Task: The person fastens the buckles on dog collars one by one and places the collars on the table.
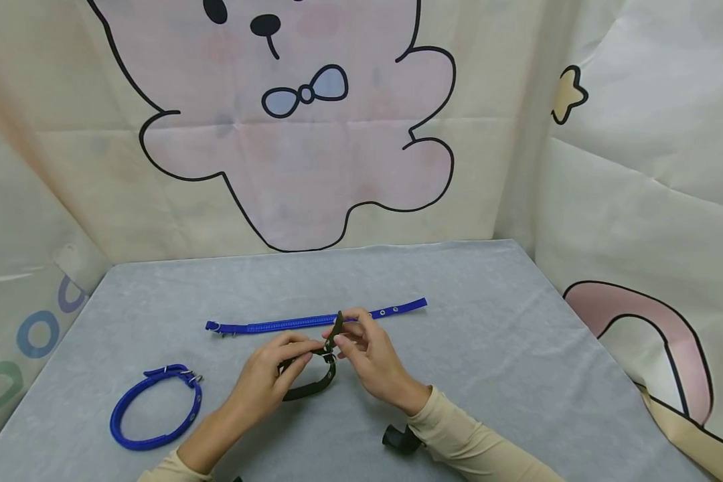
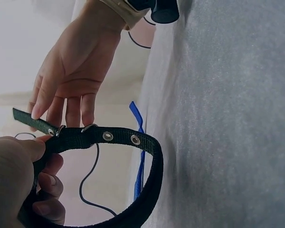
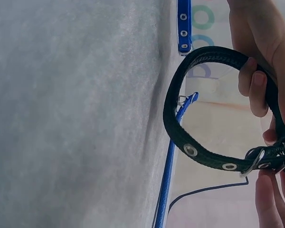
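A dark green pet collar [image 1: 310, 390] is held up above the table in a loop, its strap end running through the metal buckle. My left hand [image 1: 266, 373] grips the band beside the buckle, its fingers curled around the collar [image 3: 171, 102] in the right wrist view. With thumb and fingers, my right hand [image 1: 375, 361] pinches the free strap end; in the left wrist view the thumb of the right hand [image 2: 80, 61] lies on that tip. Metal eyelets show along the collar [image 2: 154, 175], and a D-ring hangs near the buckle.
A blue collar [image 1: 116, 418], buckled into a loop, lies on the grey cloth-covered table [image 1: 518, 375] at the left. Behind the hands a second blue collar [image 1: 295, 323] lies stretched out straight. A black device [image 1: 400, 440] sits at the right wrist. Printed curtains stand around the table.
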Available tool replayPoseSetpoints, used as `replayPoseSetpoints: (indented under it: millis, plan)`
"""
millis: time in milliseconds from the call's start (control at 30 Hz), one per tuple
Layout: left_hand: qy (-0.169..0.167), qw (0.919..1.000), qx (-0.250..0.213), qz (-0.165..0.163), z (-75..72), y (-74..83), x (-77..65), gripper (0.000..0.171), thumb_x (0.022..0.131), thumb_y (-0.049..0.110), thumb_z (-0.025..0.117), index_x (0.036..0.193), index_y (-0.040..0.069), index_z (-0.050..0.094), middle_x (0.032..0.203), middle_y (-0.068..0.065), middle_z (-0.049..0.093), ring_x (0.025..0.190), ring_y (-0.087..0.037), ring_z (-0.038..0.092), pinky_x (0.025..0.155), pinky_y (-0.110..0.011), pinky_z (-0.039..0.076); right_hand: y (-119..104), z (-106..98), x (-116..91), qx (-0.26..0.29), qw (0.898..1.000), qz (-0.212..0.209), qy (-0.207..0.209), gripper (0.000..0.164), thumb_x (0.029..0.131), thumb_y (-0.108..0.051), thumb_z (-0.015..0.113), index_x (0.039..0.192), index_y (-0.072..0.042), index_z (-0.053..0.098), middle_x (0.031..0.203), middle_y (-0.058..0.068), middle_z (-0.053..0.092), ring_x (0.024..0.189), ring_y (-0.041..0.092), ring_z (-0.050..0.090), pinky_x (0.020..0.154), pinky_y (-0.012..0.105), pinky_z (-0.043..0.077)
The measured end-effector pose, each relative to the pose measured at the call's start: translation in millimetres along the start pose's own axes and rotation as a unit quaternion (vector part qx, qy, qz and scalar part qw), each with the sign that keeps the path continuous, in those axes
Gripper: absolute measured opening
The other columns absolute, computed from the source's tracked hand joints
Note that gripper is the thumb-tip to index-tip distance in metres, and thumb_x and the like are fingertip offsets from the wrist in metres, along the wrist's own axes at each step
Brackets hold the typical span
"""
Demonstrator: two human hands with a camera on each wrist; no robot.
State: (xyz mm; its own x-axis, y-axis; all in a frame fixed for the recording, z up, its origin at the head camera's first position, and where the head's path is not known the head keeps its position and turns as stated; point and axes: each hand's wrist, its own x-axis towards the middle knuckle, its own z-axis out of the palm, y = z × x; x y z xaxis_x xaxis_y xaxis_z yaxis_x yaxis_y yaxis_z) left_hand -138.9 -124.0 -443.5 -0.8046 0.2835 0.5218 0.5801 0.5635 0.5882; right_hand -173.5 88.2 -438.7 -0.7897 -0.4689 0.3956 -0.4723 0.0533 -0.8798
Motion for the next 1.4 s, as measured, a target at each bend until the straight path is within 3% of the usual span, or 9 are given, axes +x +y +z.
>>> replayPoseSetpoints:
  millis: [233,400,533,667,900,1100,1400]
  plan:
    - [-0.005,1.0,0.001,-0.001,-1.3,1.5,1.0,0.023,0.094,0.005,0.069,0.112,0.017,0.078,0.108,0.005,0.071,0.09,-0.002,0.062,0.071,-0.023,0.053,-1.2,-0.1,-1.1,-0.044,0.999,-0.001,0.0,0.026,0.103,-0.011,0.057,0.13,-0.008,0.057,0.117,0.016,0.072,0.107,0.025,0.07,0.078,0.03,0.059]
    - [-0.002,1.0,0.005,0.007,-1.0,1.3,0.7,0.024,0.093,0.005,0.07,0.111,0.018,0.078,0.108,0.004,0.072,0.087,-0.001,0.059,0.068,-0.021,0.051,-2.9,0.5,-2.4,-0.082,0.997,-0.009,-0.003,0.028,0.103,-0.013,0.058,0.131,-0.009,0.061,0.12,0.013,0.071,0.109,0.025,0.07,0.082,0.029,0.057]
    - [0.002,0.9999,0.008,0.011,-0.7,1.4,0.9,0.026,0.091,0.005,0.073,0.114,0.017,0.077,0.109,0.003,0.073,0.093,-0.005,0.065,0.072,-0.024,0.054,-3.7,1.4,-2.8,-0.108,0.994,-0.019,-0.007,0.029,0.103,-0.013,0.058,0.132,-0.009,0.064,0.126,0.012,0.07,0.108,0.024,0.069,0.083,0.029,0.058]
    - [-0.003,0.9995,-0.028,-0.013,-1.9,3.2,1.0,0.025,0.091,0.006,0.073,0.114,0.014,0.076,0.111,0.0,0.075,0.101,-0.011,0.07,0.08,-0.027,0.058,-3.3,2.5,-2.7,-0.118,0.992,-0.029,-0.014,0.029,0.102,-0.013,0.061,0.13,-0.008,0.066,0.124,0.01,0.071,0.105,0.022,0.069,0.08,0.028,0.058]
    - [-0.011,0.9913,-0.11,-0.072,-5.9,6.7,1.3,0.026,0.089,0.006,0.075,0.115,0.009,0.074,0.113,-0.008,0.076,0.097,-0.013,0.072,0.076,-0.024,0.06,-1.2,3.7,-2.8,-0.124,0.991,-0.048,-0.018,0.027,0.1,-0.012,0.063,0.126,-0.009,0.067,0.12,0.009,0.072,0.102,0.021,0.069,0.076,0.025,0.058]
    - [-0.026,0.9867,-0.125,-0.101,-8.1,8.4,3.0,0.031,0.088,0.008,0.078,0.118,0.011,0.073,0.113,-0.008,0.076,0.088,-0.003,0.069,0.071,-0.023,0.058,-1.4,2.7,-2.9,-0.126,0.991,-0.045,-0.01,0.025,0.1,-0.012,0.063,0.125,-0.009,0.068,0.117,0.009,0.073,0.101,0.021,0.069,0.076,0.025,0.058]
    - [-0.033,0.982,-0.144,-0.118,-7.8,5.5,1.9,0.03,0.09,0.008,0.075,0.12,0.013,0.073,0.115,-0.008,0.076,0.097,-0.012,0.074,0.077,-0.022,0.059,-1.3,2.6,-3.0,-0.128,0.991,-0.032,-0.011,0.025,0.099,-0.012,0.065,0.124,-0.011,0.068,0.116,0.008,0.072,0.101,0.02,0.068,0.076,0.025,0.058]
